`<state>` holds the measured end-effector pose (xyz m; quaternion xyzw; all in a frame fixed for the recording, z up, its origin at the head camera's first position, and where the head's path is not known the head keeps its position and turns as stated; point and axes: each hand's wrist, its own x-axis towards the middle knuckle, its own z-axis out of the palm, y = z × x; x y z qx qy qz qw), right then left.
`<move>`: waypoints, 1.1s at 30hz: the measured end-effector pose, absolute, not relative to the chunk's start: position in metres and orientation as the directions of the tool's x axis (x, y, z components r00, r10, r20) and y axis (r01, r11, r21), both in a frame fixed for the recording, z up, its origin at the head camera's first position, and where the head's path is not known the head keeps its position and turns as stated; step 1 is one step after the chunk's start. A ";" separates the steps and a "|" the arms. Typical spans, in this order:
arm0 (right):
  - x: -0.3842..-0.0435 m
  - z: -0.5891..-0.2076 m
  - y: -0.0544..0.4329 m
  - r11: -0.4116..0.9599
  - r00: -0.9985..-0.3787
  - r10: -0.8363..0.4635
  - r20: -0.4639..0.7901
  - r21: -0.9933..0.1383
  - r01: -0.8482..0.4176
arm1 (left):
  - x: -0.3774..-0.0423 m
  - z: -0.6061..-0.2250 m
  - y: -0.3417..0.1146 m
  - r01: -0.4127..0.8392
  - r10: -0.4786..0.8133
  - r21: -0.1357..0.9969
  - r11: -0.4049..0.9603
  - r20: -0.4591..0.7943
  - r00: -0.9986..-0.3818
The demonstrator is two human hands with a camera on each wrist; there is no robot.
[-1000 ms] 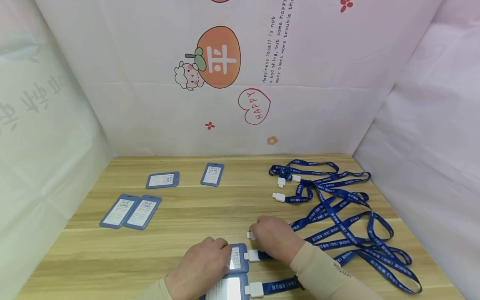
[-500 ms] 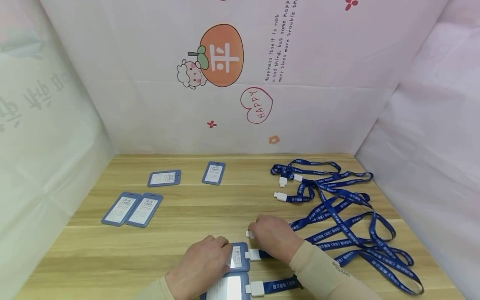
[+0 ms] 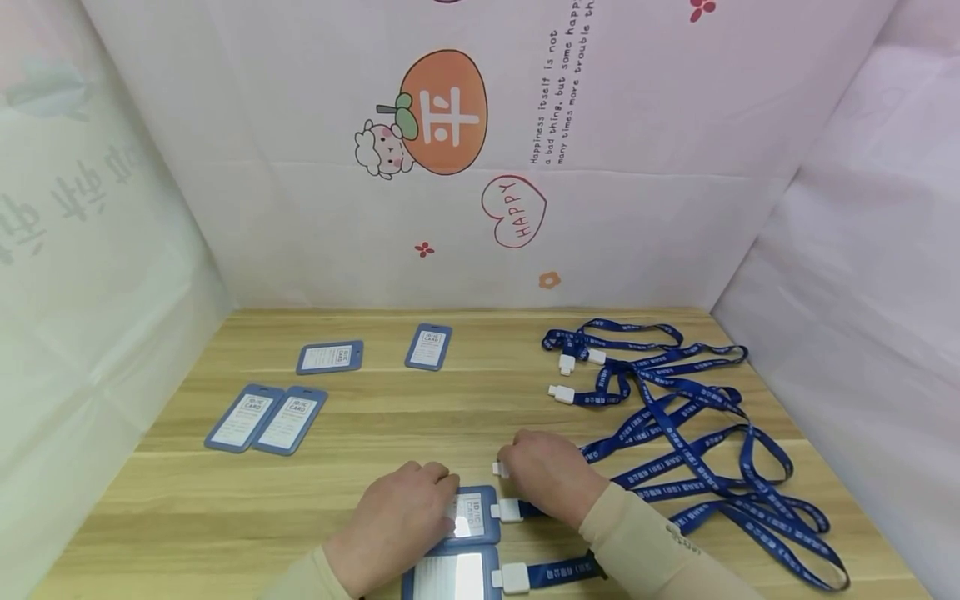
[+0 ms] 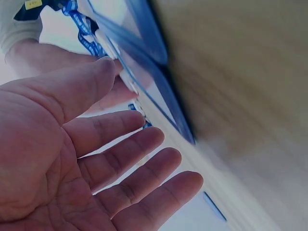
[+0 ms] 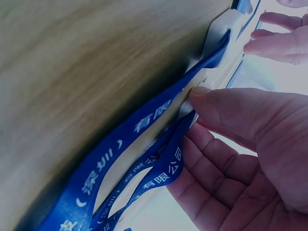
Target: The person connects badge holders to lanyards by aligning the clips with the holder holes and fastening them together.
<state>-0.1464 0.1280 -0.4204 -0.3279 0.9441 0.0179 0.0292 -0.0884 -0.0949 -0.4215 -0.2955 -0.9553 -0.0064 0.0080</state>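
In the head view my left hand (image 3: 393, 525) is over the left part of a blue ID card holder (image 3: 474, 517), partly hiding it. The left wrist view shows its fingers (image 4: 144, 166) relaxed and apart, with nothing between them. My right hand (image 3: 553, 477) pinches the white clip (image 3: 498, 469) of a blue lanyard (image 5: 163, 171) between thumb and fingers. A second lanyard's white clip (image 3: 510, 510) sits at the end of the holder beneath my left hand. Closer to me, another card holder (image 3: 450, 575) has a white clip (image 3: 514, 577) and blue strap at its end.
Several blue lanyards (image 3: 697, 454) lie tangled on the right, a loose white clip (image 3: 561, 393) among their ends. Two card holders (image 3: 291, 421) lie side by side at left; others (image 3: 427, 347) lie farther back. White printed sheets (image 3: 300, 225) wall in the wooden table (image 3: 360, 442).
My left hand has drawn slightly left, baring more of the card holder beneath it. The right hand keeps its pinch on the clip in about the same place.
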 end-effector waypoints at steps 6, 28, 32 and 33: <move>-0.146 -0.422 0.130 0.776 -0.775 -0.630 -0.047 -0.006 -0.631 | -0.095 -0.418 -0.107 0.517 0.515 0.073 0.853 0.053 -0.856; -0.144 -0.422 0.131 0.780 -0.779 -0.626 -0.035 -0.008 -0.626 | -0.136 -0.412 -0.195 0.181 0.180 0.079 0.980 0.020 -0.983; -0.145 -0.422 0.130 0.778 -0.778 -0.628 -0.031 -0.013 -0.628 | -0.142 -0.412 -0.212 0.098 0.099 0.098 0.990 -0.006 -0.995; -0.145 -0.422 0.130 0.778 -0.778 -0.628 -0.031 -0.015 -0.628 | -0.143 -0.412 -0.216 0.076 0.078 0.106 0.991 -0.016 -0.997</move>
